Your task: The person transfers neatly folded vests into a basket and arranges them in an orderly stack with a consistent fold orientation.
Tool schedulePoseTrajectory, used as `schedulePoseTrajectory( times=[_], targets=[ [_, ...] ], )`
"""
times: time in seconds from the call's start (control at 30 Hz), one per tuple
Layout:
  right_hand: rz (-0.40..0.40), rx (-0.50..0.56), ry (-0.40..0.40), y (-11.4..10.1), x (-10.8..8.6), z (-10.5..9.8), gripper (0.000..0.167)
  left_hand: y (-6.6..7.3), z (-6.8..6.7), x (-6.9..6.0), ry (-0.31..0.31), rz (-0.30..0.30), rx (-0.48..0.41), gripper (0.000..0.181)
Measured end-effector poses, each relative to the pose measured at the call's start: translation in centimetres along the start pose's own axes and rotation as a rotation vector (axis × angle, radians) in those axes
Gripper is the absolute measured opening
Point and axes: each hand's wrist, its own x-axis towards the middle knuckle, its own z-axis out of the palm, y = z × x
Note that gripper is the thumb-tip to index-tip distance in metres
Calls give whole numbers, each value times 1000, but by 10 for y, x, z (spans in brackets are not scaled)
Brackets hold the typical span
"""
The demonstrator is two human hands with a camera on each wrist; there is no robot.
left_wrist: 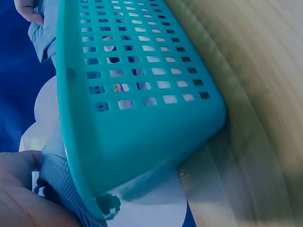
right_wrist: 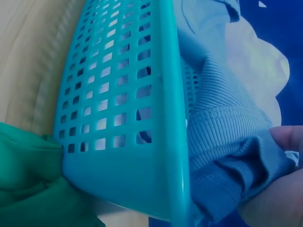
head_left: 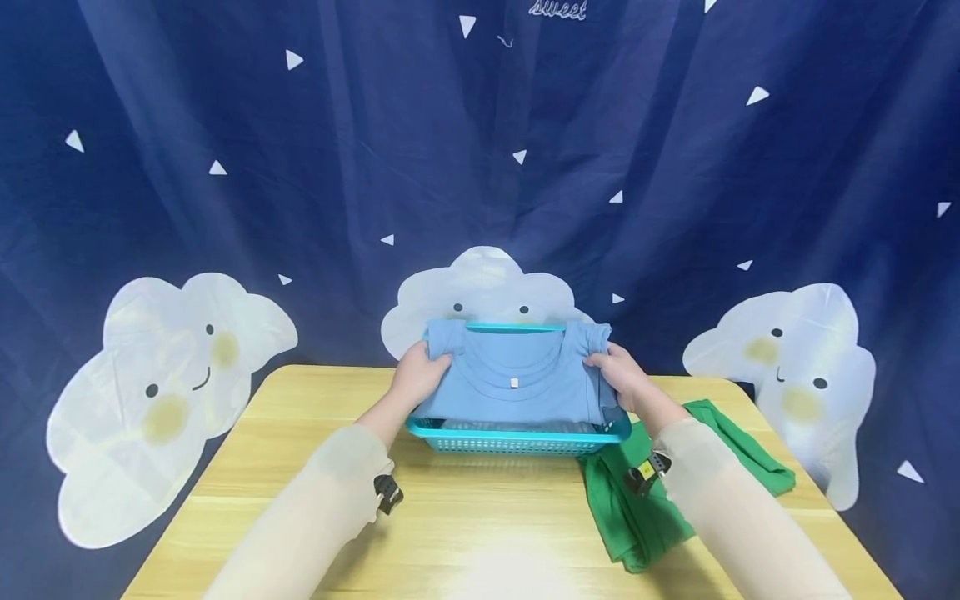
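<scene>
Shirt [head_left: 517, 404] stretches sideways over the basket [head_left: 517, 440] between left hand [head_left: 420, 373] and right hand [head_left: 621, 372], each pinching one side

The head view is bright, white glare bleaching the near tabletop [head_left: 480, 508], shadows beside the sleeves [head_left: 318, 496]; both wrist views are dimmer, bluish and softer.
</scene>
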Motion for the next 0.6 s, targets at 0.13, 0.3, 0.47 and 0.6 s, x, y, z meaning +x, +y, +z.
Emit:
schedulePoseTrajectory(
  times=[0.13,0.3,0.47,0.6],
  targets=[
    [18,-14,6,1,3,0,64,0,6,4,-26,-34,-12,47],
    [35,-21,25,3,5,2,63,3,14,7,-34,-55,-47,45],
    [61,-25,50,7,11,3,64,2,25,13,-38,-84,-101,53],
    [67,-57,66,10,16,6,62,-1,27,12,-30,-104,-90,56]
  ],
)
